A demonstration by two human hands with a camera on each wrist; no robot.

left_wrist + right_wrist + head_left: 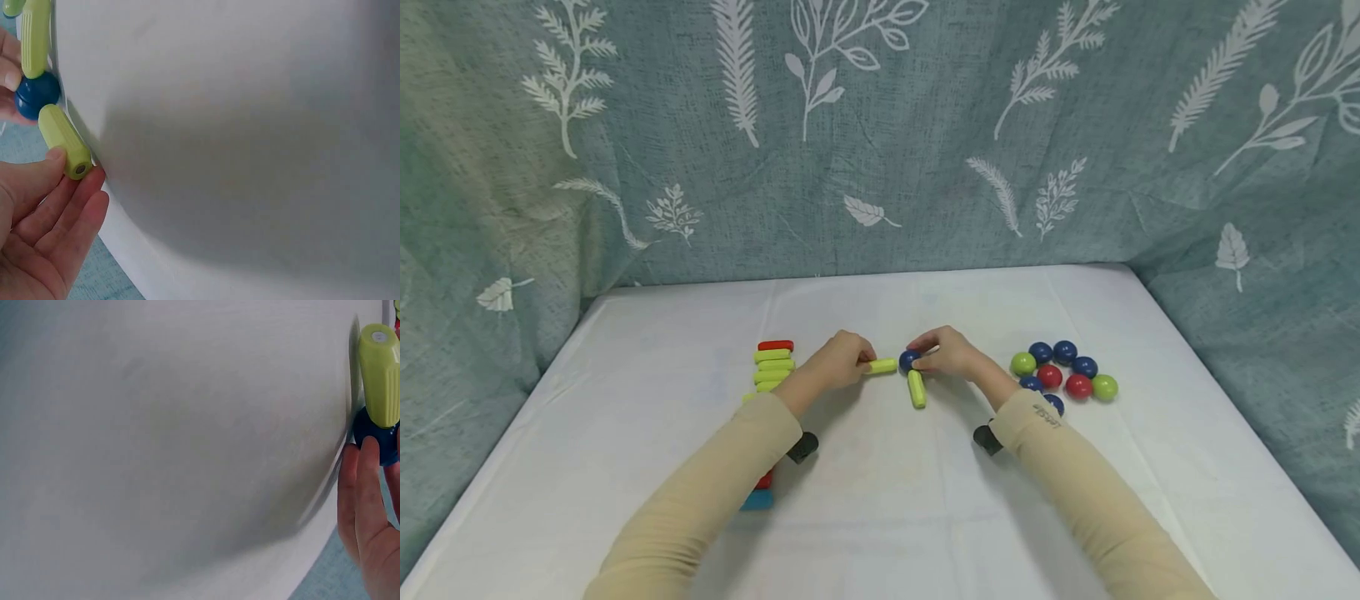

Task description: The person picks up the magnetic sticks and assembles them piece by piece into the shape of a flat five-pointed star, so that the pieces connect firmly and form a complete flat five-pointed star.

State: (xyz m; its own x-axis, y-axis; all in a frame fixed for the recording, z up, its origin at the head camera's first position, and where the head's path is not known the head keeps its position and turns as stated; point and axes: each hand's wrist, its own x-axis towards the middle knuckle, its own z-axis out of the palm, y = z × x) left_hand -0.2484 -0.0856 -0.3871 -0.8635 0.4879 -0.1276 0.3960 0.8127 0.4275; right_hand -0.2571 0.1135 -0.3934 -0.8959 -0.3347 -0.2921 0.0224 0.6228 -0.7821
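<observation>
My left hand pinches a yellow-green magnetic rod near its outer end. A round metal spot shows on that end of the rod in the left wrist view. The rod's other end meets a dark blue ball, or lies very close to it. Fingers of my right hand grip this ball. A second yellow-green rod is joined to the ball and points toward the near side of the table. The right wrist view shows this rod end-on, with a metal spot.
Left of my hands, a column of red, yellow-green and blue rods lies partly hidden under the left sleeve. Blue, red and green balls cluster at the right, beside the right forearm. A white cloth covers the table; a patterned curtain hangs behind.
</observation>
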